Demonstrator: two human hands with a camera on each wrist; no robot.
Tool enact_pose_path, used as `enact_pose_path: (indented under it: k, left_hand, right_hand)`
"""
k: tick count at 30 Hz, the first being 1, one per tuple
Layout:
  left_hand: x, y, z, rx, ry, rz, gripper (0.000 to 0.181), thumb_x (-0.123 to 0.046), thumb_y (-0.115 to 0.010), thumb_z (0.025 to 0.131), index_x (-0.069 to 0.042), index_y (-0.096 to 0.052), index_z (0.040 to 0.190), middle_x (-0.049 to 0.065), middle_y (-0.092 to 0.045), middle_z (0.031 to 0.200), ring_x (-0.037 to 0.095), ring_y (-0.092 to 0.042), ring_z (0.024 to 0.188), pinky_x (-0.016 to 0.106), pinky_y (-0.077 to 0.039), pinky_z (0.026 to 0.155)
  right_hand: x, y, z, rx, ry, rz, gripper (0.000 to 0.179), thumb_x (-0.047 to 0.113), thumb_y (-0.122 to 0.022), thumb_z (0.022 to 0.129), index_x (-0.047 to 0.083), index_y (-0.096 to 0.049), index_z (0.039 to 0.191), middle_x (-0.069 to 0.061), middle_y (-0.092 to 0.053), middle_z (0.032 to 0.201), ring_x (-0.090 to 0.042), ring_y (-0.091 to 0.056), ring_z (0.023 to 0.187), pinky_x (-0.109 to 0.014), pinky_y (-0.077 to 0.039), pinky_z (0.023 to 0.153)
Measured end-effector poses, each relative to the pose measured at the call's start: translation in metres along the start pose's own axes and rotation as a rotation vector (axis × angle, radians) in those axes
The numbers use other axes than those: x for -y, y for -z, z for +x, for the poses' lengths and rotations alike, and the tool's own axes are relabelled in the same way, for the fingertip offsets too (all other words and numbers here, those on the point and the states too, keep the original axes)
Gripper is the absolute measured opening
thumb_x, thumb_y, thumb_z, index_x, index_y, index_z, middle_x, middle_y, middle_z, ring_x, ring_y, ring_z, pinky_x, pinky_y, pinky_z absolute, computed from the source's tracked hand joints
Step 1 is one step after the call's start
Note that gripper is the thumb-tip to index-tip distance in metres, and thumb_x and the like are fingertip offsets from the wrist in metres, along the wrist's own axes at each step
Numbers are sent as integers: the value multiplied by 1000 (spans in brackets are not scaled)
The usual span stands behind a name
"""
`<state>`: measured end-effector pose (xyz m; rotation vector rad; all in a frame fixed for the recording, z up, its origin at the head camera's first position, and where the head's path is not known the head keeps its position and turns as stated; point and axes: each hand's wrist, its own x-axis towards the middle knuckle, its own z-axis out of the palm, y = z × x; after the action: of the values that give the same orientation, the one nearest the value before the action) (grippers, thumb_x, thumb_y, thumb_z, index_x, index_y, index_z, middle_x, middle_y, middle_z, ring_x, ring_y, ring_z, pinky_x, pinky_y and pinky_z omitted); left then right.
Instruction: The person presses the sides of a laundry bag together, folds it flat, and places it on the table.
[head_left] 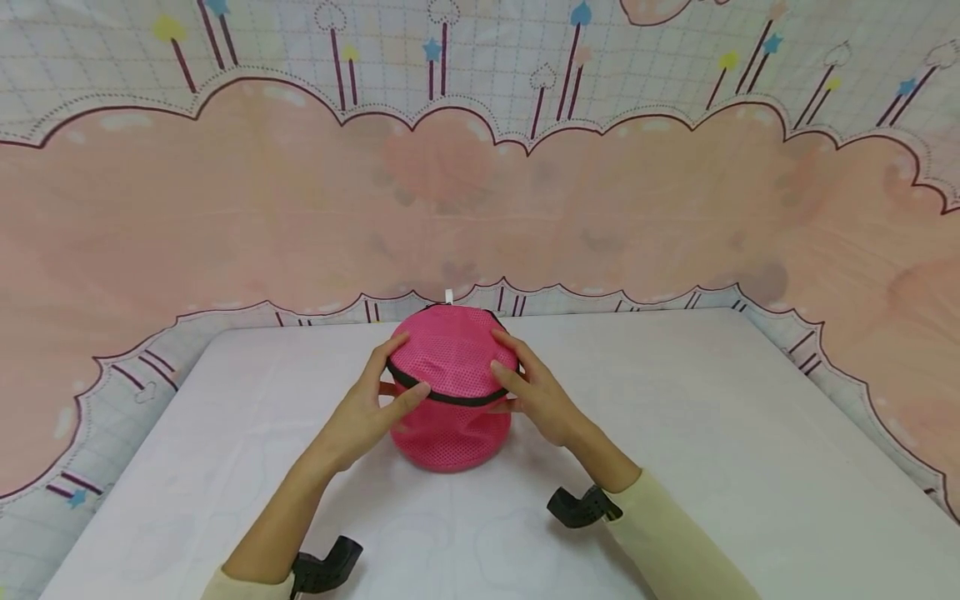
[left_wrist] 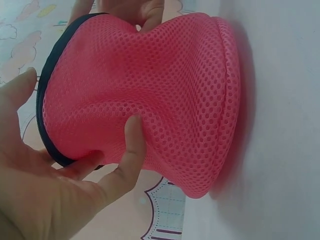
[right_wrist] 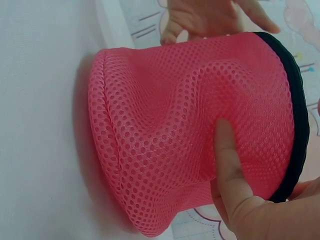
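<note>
A round pink mesh laundry bag (head_left: 450,437) stands upright on the white table, its domed top bordered by a black zip band (head_left: 461,401). My left hand (head_left: 372,414) holds it from the left, thumb near the band and other fingers around the side. From the right, my right hand (head_left: 542,398) grips the upper part, with some fingertips on the top and others below the band. In the left wrist view, a finger of the left hand (left_wrist: 55,190) presses into the mesh (left_wrist: 165,75), which dents. The right wrist view shows a right-hand finger (right_wrist: 230,160) against the opposite side.
The white table (head_left: 712,433) stretches out on both sides of the bag. Behind it hangs a pink patterned cloth (head_left: 300,208). A black wrist mount (head_left: 327,567) sits at the left cuff and another black mount (head_left: 581,507) at the right cuff.
</note>
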<state>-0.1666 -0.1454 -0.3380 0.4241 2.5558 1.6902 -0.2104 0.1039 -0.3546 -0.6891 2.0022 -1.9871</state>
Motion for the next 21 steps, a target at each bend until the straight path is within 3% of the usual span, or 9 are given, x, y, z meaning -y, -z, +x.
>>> enact_pose_path:
  k: [7, 16, 21]
  left_hand:
    - [6, -4, 2, 9, -23, -143, 75, -28, -66, 91, -23, -19, 150, 11, -26, 147, 38, -46, 113, 38, -57, 71]
    - [13, -4, 5, 18, -17, -292, 71, -17, -66, 91, -18, -22, 146, 14, -29, 145, 35, -55, 99, 41, -57, 73]
    - [14, -4, 6, 13, 6, -308, 76, -17, -70, 88, -19, -21, 146, 12, -29, 145, 35, -53, 102, 42, -56, 74]
  right_hand:
    - [-3, -3, 0, -29, 0, 5, 59, 21, -51, 98, 18, -25, 151, -12, -21, 151, -39, -37, 128, -46, -53, 83]
    - [-8, -8, 1, -46, 29, 87, 57, 21, -47, 97, 12, -26, 149, -13, -20, 151, -40, -34, 128, -51, -49, 88]
    - [-7, -11, 1, -52, 30, 106, 56, 20, -46, 98, 11, -26, 149, -13, -18, 152, -40, -34, 129, -52, -46, 92]
